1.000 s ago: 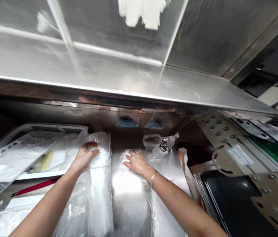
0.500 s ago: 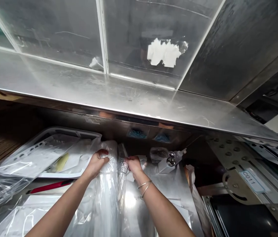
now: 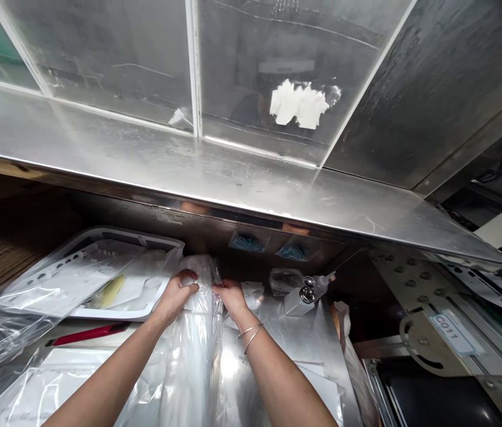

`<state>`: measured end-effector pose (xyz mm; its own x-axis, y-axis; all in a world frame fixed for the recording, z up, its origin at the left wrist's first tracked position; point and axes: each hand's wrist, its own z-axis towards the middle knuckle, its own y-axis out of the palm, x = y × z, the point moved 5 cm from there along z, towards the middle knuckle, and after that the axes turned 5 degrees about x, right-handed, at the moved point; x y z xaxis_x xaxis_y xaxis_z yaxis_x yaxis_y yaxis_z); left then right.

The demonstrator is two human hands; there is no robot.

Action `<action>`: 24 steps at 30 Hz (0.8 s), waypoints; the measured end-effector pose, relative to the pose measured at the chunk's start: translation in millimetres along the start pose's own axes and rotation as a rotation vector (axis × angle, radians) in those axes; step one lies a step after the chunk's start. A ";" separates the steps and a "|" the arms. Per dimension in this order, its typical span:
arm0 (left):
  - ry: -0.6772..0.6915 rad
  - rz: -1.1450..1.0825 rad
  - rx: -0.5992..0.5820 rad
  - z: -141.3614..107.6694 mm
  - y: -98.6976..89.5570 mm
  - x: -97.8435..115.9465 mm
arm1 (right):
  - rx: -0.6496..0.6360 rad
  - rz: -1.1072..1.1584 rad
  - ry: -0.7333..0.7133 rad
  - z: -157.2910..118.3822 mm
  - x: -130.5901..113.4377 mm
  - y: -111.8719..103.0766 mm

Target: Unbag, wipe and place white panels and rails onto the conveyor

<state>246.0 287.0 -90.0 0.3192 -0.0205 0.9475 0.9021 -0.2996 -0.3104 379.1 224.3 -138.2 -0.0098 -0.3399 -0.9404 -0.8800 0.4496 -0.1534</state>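
Note:
A long clear plastic bag (image 3: 195, 344) with whitish contents lies lengthwise on the metal table (image 3: 277, 344). My left hand (image 3: 178, 296) grips its left side near the far end, thumb and fingers closed on the plastic. My right hand (image 3: 232, 298), with thin bangles at the wrist, pinches the bag's loose right edge close against the bundle. Left of the hands sits a white basket (image 3: 144, 311) holding papers and clear bags. In front of it lies a red cutter (image 3: 88, 335).
Beyond the hands runs a raised metal ledge (image 3: 233, 178). A white bottle with a metal top (image 3: 299, 301) and a clear container (image 3: 285, 281) stand at right. Machine parts with a C011 label (image 3: 453, 332) are further right.
My right hand has moved left, bringing the loose plastic edge against the bundle. My left hand keeps its hold in nearly the same place. The view has shifted slightly.

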 end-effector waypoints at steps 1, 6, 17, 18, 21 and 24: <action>0.005 0.003 0.000 -0.7 -0.5 -0.7 | -0.008 0.010 -0.001 -0.6 0.1 0.6; 0.031 0.044 0.036 -0.2 -4.0 -3.0 | -0.081 -0.003 -0.014 -5.7 -4.7 0.0; 0.098 -0.082 -0.026 -7.0 3.7 2.1 | -0.078 -0.203 -0.073 3.5 -8.8 -12.3; 0.108 -0.099 -0.029 -8.5 4.0 4.0 | -0.094 -0.198 -0.072 3.7 -8.3 -12.2; 0.123 -0.129 -0.017 -11.3 4.4 7.4 | -0.107 -0.193 -0.081 3.6 -8.3 -13.9; 0.114 -0.129 -0.005 -12.5 5.8 9.2 | -0.131 -0.169 -0.082 1.0 -9.5 -16.4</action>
<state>250.5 273.2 -82.2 0.1654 -0.0892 0.9822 0.9319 -0.3118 -0.1853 394.1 220.9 -127.0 0.1772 -0.3309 -0.9269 -0.9198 0.2793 -0.2756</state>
